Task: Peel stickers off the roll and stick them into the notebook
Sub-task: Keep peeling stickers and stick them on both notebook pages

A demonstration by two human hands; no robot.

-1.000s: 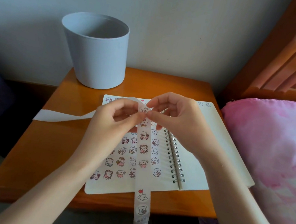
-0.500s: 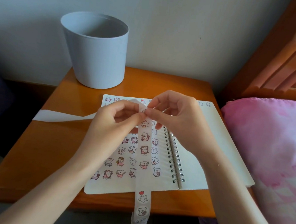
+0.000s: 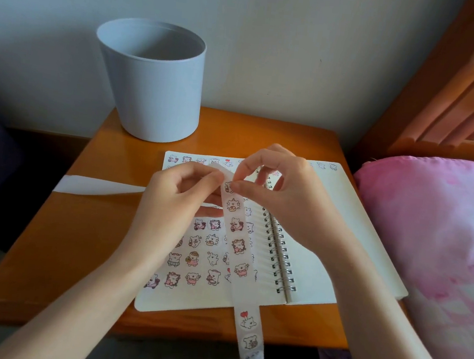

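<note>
While aloft, sticker (image 3: 227,185) in right hand (image 3: 284,197)

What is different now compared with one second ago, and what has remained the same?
The hanging lower end of the sticker strip swung a little to the right. Nothing was taken hold of or let go: the left hand holds the strip and the fingers of the right hand pinch it just beside, as before. The notebook, grey bin and blank backing tail stayed put.
</note>
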